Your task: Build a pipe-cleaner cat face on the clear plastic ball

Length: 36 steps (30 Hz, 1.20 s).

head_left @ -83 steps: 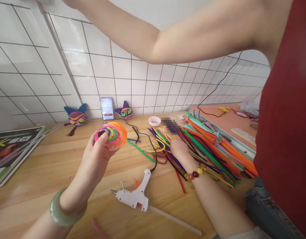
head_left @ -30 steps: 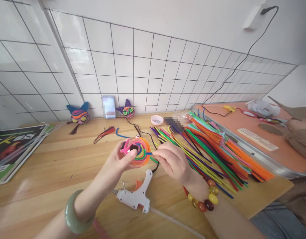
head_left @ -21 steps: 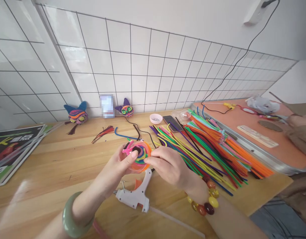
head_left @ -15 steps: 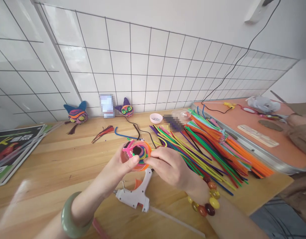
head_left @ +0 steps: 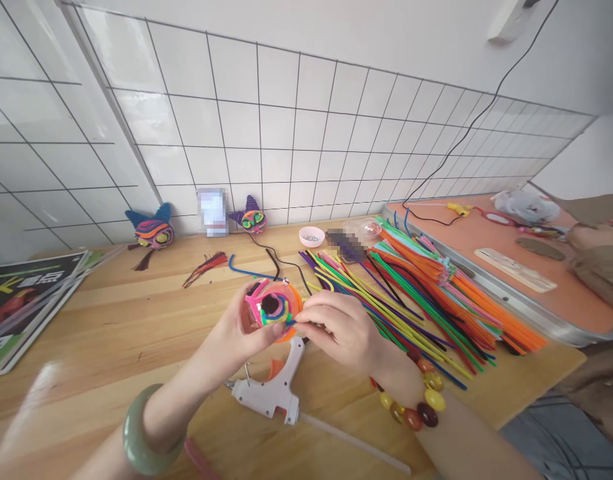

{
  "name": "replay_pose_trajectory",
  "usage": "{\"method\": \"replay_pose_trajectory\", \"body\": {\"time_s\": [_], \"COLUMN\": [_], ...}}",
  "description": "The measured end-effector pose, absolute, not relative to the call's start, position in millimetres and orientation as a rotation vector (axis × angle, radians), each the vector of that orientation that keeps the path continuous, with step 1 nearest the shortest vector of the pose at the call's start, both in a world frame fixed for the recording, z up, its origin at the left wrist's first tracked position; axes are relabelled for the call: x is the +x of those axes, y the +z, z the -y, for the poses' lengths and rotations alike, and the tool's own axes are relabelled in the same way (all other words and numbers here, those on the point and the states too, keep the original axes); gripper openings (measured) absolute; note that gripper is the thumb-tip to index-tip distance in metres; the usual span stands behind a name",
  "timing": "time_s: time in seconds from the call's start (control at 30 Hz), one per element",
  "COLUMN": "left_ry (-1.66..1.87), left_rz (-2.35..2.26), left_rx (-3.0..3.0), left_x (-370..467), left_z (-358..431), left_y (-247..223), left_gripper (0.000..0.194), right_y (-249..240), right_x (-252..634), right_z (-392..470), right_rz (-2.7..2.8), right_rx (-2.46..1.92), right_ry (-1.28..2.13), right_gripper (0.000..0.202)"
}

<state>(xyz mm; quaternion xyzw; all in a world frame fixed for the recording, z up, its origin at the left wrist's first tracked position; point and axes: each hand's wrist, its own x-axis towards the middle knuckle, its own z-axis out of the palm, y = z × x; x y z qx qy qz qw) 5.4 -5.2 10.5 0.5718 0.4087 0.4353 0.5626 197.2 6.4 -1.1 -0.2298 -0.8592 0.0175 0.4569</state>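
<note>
My left hand (head_left: 249,327) is closed around a round, multicoloured pipe-cleaner craft piece (head_left: 291,293), its thumb pressing the lower front. The piece has a black centre ringed by blue, yellow and green coils, with pink at the left and orange at the right. At its lower right edge, my right hand (head_left: 339,333) pinches a short blue pipe cleaner (head_left: 290,323) between thumb and forefinger. The fingers hide the end of that strand. Below both hands, a white glue gun (head_left: 266,398) lies on its side, a clear glue stick (head_left: 356,443) extending from its rear.
Many loose pipe cleaners (head_left: 386,307) spread across the right of the wooden table (head_left: 136,340). Two cat-like crafts (head_left: 154,230) and a pink bowl (head_left: 312,237) stand near the tiled wall. A magazine (head_left: 31,300) lies left. Part of another person (head_left: 599,260) shows at the far right.
My right hand has shifted slightly, its fingers drawn closer together at the craft's lower edge, where the blue strand now shows. My left thumb has moved down, exposing more of the black centre.
</note>
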Motion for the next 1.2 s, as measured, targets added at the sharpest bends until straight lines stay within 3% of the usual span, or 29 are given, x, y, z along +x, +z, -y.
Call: {"method": "replay_pose_trajectory", "body": {"time_s": [0.33, 0.53, 0.73, 1.2], "left_ry": [0.983, 0.927, 0.914, 0.983], "left_rz": [-0.988, -0.978, -0.94, -0.991], "left_rx": [1.369, 1.352, 1.365, 1.283], "left_x": [7.6, 8.8, 7.8, 12.0], "left_z": [4.5, 4.6, 2.5, 7.8], "left_y": [6.4, 5.0, 0.7, 6.8], "left_gripper": [0.056, 0.055, 0.052, 0.066], "right_y": [0.9, -9.8, -12.0, -1.1], "right_x": [192.5, 189.6, 188.6, 191.8], "right_z": [-2.6, -1.6, -0.8, 1.0], "right_rz": [1.925, 1.805, 1.86, 2.078], "right_rx": [-0.689, -0.775, -0.789, -0.702], "right_ry": [0.505, 0.739, 0.693, 0.419], "right_gripper": [0.006, 0.027, 0.041, 0.039]}}
